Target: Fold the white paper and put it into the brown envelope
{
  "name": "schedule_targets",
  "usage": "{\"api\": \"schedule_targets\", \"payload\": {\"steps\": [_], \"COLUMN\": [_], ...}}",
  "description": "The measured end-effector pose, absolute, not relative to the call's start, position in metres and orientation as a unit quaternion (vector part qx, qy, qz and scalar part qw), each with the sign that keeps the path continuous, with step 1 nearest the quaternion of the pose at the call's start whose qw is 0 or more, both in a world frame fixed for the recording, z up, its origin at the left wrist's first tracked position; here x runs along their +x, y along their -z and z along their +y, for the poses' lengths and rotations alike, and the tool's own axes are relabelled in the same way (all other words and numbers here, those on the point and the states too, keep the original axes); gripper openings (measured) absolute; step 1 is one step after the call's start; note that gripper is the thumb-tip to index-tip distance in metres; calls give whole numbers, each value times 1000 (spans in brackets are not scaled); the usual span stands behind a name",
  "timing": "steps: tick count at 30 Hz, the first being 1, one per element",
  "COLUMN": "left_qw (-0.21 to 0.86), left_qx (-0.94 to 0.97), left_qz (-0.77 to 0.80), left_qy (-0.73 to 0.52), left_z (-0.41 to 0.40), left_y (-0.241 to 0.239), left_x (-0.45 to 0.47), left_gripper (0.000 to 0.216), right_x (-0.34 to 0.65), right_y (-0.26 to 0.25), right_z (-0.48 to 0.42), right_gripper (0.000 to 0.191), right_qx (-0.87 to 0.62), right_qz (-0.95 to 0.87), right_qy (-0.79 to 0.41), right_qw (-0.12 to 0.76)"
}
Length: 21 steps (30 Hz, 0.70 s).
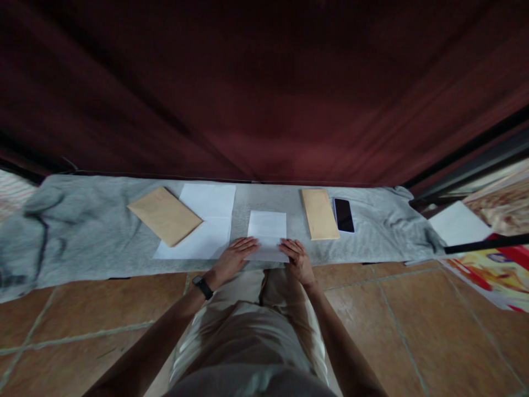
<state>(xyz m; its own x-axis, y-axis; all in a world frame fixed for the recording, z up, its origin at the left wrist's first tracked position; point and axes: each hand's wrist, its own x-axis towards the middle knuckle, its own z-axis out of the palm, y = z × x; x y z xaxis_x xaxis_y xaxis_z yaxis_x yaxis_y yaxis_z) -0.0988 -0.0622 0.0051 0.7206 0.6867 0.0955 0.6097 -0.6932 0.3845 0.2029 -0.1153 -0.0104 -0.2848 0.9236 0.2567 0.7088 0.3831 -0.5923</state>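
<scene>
A white sheet of paper (268, 225) lies in front of me on a grey cloth, with a crease across its middle. Its near half looks slightly darker than the far half. My left hand (236, 255) rests on the sheet's left edge, fingers stretched out and fingertips close to the crease. On the right edge lies my right hand (298, 259), its fingers extended over the paper and slightly bent. Both thumbs are hard to make out. Left of the sheet, a brown envelope (165, 216) lies partly over larger white paper (209, 237). Another brown envelope (319, 214) is to the right.
A smartphone (344, 215) with a dark screen lies beside the right envelope. The grey cloth (384, 231) covers a long narrow surface against a dark red panel (264, 110). At far right are a white sheet (459, 224) and a colourful printed box or bag (496, 273).
</scene>
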Motion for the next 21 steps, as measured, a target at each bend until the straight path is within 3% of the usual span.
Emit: {"api": "schedule_targets", "payload": {"steps": [4,8,16,21], "left_qw": [171,183,194,188], "left_qx": [910,910,903,902], "left_qz": [363,357,363,372], "left_qy": [-106,-108,-122,-110], "left_z": [-64,-67,-70,-74], "left_y": [-6,-10,-14,-14], "left_x": [-99,-98,-96,-94], "left_gripper": [85,87,87,88], "right_x": [212,214,145,129], "right_y": [9,-6,-11,1], "right_z": [-110,-87,-39,-30], "right_gripper": [48,48,48,49], "right_qx": [-523,-548,-487,-509], "right_qz": [-764,-743,-838,-839], "right_qy": [-212,-229,-165,-124], "right_qw": [313,309,182,147]}}
